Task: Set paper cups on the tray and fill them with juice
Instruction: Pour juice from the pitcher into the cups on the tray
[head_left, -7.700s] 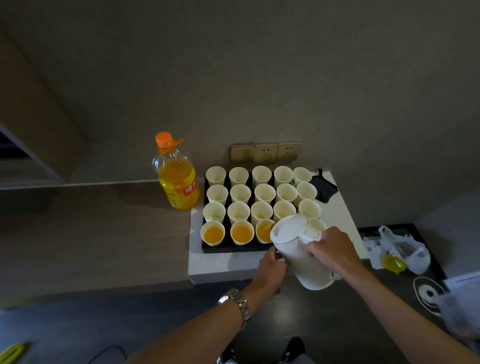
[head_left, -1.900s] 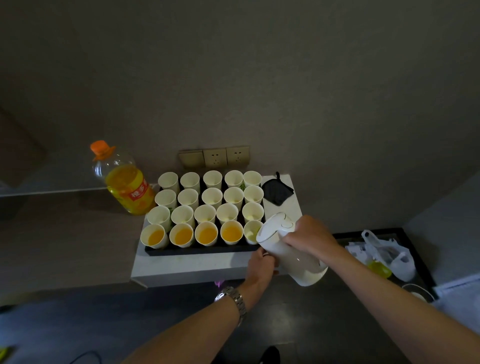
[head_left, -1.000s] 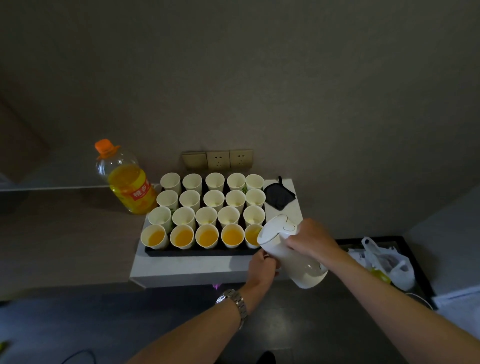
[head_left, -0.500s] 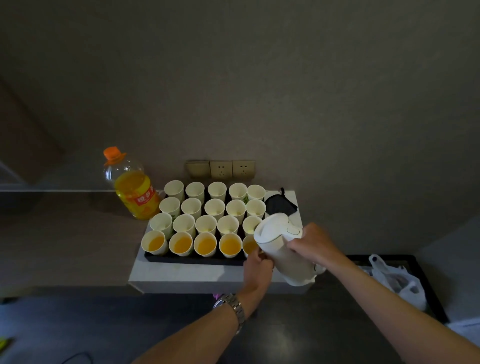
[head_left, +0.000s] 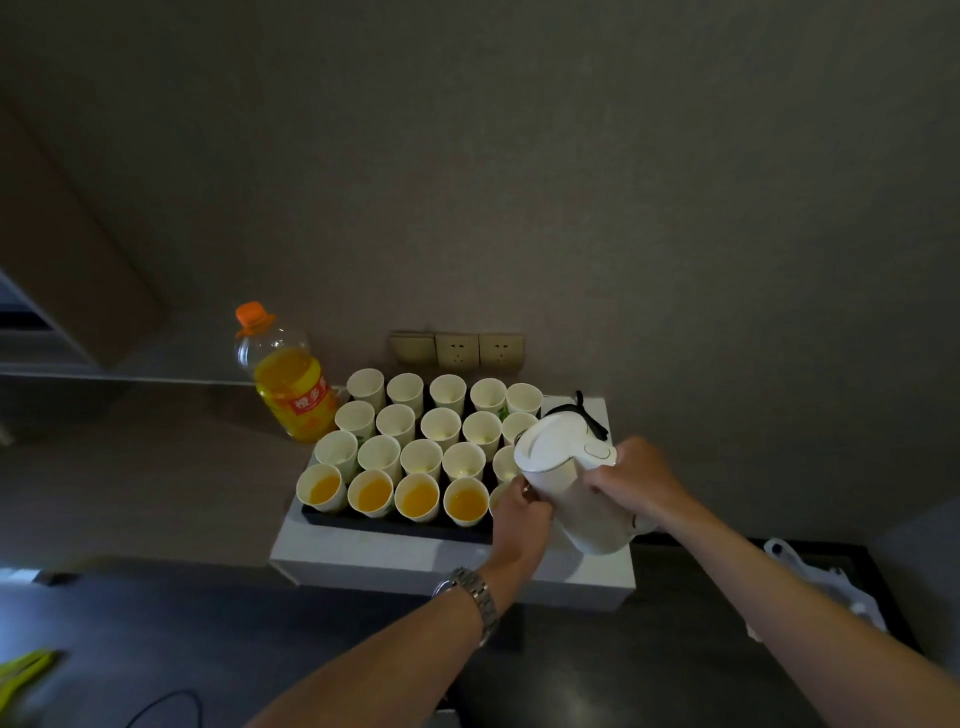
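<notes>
Head view: right hand (head_left: 636, 480) fingers curl around the handle of a tilted white kettle (head_left: 574, 486); left hand (head_left: 519, 517) grips what seems the front-right paper cup (head_left: 500, 499), mostly hidden. Four front cups (head_left: 418, 496) hold juice on the black tray (head_left: 395, 522), beside an orange juice bottle (head_left: 291, 382).

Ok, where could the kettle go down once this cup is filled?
Bare white top in front of the black tray, left of the left hand. The grey counter left of the juice bottle is also free. The tray is packed with paper cups.
</notes>
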